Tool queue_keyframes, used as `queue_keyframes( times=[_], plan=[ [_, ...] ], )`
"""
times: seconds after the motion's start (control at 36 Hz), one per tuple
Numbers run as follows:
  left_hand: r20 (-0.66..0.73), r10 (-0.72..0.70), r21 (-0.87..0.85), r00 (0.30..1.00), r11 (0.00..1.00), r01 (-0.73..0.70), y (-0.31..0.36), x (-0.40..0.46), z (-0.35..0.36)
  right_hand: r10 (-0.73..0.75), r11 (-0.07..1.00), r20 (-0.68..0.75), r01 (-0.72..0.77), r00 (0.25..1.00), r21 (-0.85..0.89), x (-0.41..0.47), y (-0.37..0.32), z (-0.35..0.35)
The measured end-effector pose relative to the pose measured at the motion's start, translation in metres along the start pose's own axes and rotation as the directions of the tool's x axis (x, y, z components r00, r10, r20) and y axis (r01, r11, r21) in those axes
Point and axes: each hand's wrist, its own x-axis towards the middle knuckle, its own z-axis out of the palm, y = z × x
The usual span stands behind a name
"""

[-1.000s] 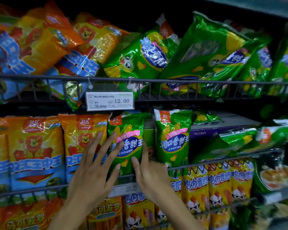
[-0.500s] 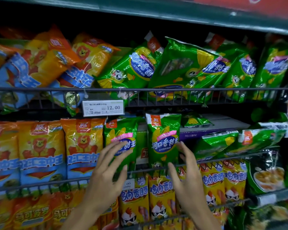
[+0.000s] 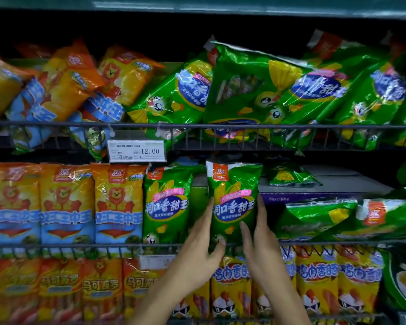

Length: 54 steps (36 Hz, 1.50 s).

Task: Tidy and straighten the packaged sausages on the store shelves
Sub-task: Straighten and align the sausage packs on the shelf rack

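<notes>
head view | faces store shelves (image 3: 197, 125) head-on | close, slightly upward

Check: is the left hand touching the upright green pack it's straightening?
Touching. The head view shows the left hand with its thumb on the upright green pack front and fingers along its left edge.

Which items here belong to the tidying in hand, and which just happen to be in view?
In the job:
- upright green pack, gripped between left hand and right hand
- toppled green packs to its right
- slumped green packs on the top shelf

Just in view:
- price tag
- orange lion packs, already upright
- purple box
</notes>
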Motion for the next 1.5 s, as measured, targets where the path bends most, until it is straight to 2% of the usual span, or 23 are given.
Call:
queue_keyframes(
  times=[0.14,0.28,0.39,0.47,0.56,0.67,0.78,0.83,0.89,1.06,1.19,1.39,1.5],
  plan=[
    [-0.085,-0.043,-0.061,0.995,0.997,0.038,0.005,0.002,0.008,0.143,0.983,0.066,-0.149,0.988,0.102,0.012,-0.006,-0.001],
    [-0.165,-0.059,-0.112,0.985,0.993,0.040,0.012,0.005,0.002,0.059,0.992,0.004,-0.059,0.998,0.110,0.017,-0.015,0.003],
    [-0.145,-0.053,-0.046,0.988,0.998,0.047,0.010,0.003,-0.008,0.025,0.985,0.064,-0.035,0.998,0.167,0.020,-0.016,0.011],
    [-0.095,-0.063,-0.010,0.993,0.998,0.063,0.005,-0.008,-0.011,0.014,0.999,0.123,-0.020,0.992,0.050,0.017,-0.014,0.015],
    [-0.122,-0.068,0.007,0.990,0.998,0.070,0.004,-0.018,-0.012,0.008,1.000,0.135,-0.010,0.991,0.014,0.017,-0.011,0.015],
    [-0.246,0.025,0.107,0.969,0.994,0.001,0.008,-0.025,-0.006,0.047,0.999,0.224,-0.050,0.973,0.009,0.021,-0.009,0.008],
    [-0.363,0.215,0.346,0.907,0.935,-0.083,-0.003,-0.026,-0.001,0.070,0.997,0.285,-0.075,0.956,0.007,0.025,-0.007,0.004],
    [-0.349,0.316,0.452,0.882,0.882,-0.136,-0.009,-0.021,-0.002,0.070,0.998,0.301,-0.067,0.951,-0.022,0.026,-0.006,0.004],
    [-0.290,0.363,0.539,0.886,0.827,-0.162,-0.014,-0.012,-0.007,0.077,0.997,0.310,-0.071,0.948,-0.031,0.027,-0.003,0.004],
    [-0.141,0.380,0.733,0.914,0.660,-0.161,-0.038,0.006,-0.020,0.068,0.992,0.293,-0.035,0.954,-0.117,0.027,0.000,0.005],
    [-0.145,0.367,0.781,0.919,0.612,-0.121,-0.048,0.010,-0.015,0.082,0.988,0.290,-0.038,0.953,-0.152,0.025,-0.003,0.005],
    [-0.150,0.362,0.782,0.920,0.613,-0.114,-0.054,0.012,-0.014,0.188,0.957,0.308,-0.104,0.933,-0.270,0.018,-0.016,0.003],
    [-0.159,0.369,0.778,0.916,0.618,-0.114,-0.056,0.013,-0.014,0.199,0.937,0.277,-0.101,0.940,-0.333,0.016,-0.019,0.006]
  ],
)
